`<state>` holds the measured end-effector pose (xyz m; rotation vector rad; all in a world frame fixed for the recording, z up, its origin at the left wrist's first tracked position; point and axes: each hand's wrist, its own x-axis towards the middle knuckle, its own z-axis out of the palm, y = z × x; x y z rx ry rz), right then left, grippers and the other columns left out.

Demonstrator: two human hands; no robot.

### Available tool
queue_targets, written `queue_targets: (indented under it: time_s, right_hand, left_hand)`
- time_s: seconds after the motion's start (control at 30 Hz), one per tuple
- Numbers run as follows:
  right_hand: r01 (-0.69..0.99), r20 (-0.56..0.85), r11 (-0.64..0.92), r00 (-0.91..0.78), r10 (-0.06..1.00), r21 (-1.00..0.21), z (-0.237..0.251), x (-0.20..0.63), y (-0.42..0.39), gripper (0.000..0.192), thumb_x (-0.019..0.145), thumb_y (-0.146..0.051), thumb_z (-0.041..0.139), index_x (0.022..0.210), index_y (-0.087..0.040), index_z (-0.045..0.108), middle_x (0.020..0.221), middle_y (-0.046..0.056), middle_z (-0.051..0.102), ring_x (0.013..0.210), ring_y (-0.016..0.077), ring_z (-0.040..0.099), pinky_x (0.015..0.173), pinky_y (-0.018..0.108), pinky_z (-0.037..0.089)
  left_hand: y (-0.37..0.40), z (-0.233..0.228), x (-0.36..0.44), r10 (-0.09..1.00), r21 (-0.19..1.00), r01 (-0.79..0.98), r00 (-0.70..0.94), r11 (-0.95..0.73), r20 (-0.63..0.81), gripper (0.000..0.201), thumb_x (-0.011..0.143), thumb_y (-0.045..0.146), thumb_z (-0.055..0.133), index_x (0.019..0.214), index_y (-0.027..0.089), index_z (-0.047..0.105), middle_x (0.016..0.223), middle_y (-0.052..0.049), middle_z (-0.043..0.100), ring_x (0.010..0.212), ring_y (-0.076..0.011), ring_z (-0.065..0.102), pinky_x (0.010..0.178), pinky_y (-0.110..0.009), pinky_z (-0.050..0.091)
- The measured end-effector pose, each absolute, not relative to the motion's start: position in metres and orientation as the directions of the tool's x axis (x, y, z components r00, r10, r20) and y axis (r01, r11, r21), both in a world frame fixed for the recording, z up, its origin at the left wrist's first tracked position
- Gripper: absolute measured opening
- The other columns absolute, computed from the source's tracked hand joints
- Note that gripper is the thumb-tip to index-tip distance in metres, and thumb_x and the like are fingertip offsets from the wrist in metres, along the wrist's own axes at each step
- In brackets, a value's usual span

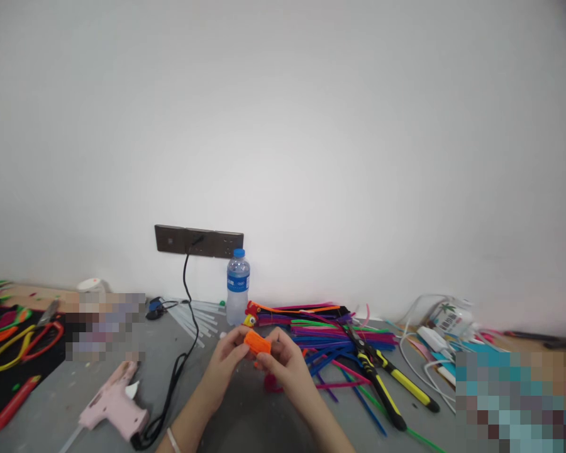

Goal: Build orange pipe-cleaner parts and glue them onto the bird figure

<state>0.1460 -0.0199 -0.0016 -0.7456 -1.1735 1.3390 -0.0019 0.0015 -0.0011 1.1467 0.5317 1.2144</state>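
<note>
Your left hand (229, 357) and right hand (283, 360), low centre of frame: both grips clamped on orange coil (257, 343), held above bench (245, 415). Coil looks partly wound, blurred. Pipe-cleaner pile (330, 333) right, unused.

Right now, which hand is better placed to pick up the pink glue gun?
Probably the left hand. The pink glue gun lies on its side of the table, below and outward. The right hand would have to cross over, and both hands grip the orange piece.
</note>
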Motion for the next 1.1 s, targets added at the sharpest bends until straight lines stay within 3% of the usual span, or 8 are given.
queue_targets:
  time_s: [0.23, 0.4, 0.77, 1.1]
  right_hand:
    - [-0.332, 0.209, 0.151, -0.145, 0.967, -0.931, -0.005, 0.1468, -0.0179, 0.045, 0.065, -0.043, 0.082, 0.088, -0.021, 0.051, 0.066, -0.004, 0.063, 0.054, 0.0102, 0.052, 0.052, 0.021, 0.035]
    - [-0.301, 0.25, 0.204, -0.124, 0.96, -0.931, 0.0003, 0.147, -0.0221, 0.043, 0.073, -0.042, 0.077, 0.103, -0.022, 0.053, 0.072, -0.002, 0.062, 0.058, 0.0111, 0.052, 0.053, 0.023, 0.039]
    - [-0.235, 0.269, 0.254, -0.035, 0.962, -0.938, -0.0016, 0.1461, -0.023, 0.034, 0.076, -0.047, 0.072, 0.093, -0.02, 0.061, 0.072, -0.001, 0.06, 0.06, 0.0133, 0.054, 0.054, 0.025, 0.048]
    - [-0.294, 0.268, 0.252, -0.017, 0.963, -0.922, -0.0002, 0.1448, -0.0199, 0.033, 0.075, -0.048, 0.073, 0.09, -0.02, 0.062, 0.067, -0.002, 0.059, 0.054, 0.0109, 0.051, 0.05, 0.022, 0.043]
  left_hand:
    - [-0.0017, 0.0048, -0.0006, 0.927, 0.894, -0.446, 0.315, -0.046, 0.205, 0.023, 0.076, 0.036, 0.07, 0.087, 0.015, 0.07, 0.075, -0.003, 0.064, 0.07, -0.0166, 0.056, 0.067, -0.026, 0.046]
    - [0.0001, 0.0031, -0.0008, 0.94, 0.888, -0.459, 0.281, -0.043, 0.191, 0.019, 0.077, 0.031, 0.067, 0.088, 0.017, 0.07, 0.077, -0.003, 0.067, 0.072, -0.0177, 0.059, 0.069, -0.027, 0.048]
    - [0.0031, -0.002, -0.001, 0.944, 0.904, -0.425, 0.276, -0.048, 0.18, 0.016, 0.077, 0.03, 0.067, 0.084, 0.015, 0.069, 0.075, -0.002, 0.064, 0.071, -0.0164, 0.055, 0.067, -0.025, 0.046]
    - [-0.0007, -0.0006, 0.0052, 0.947, 0.881, -0.472, 0.273, -0.019, 0.167, 0.013, 0.077, 0.028, 0.064, 0.082, 0.017, 0.068, 0.073, -0.001, 0.063, 0.069, -0.0169, 0.055, 0.065, -0.026, 0.046]
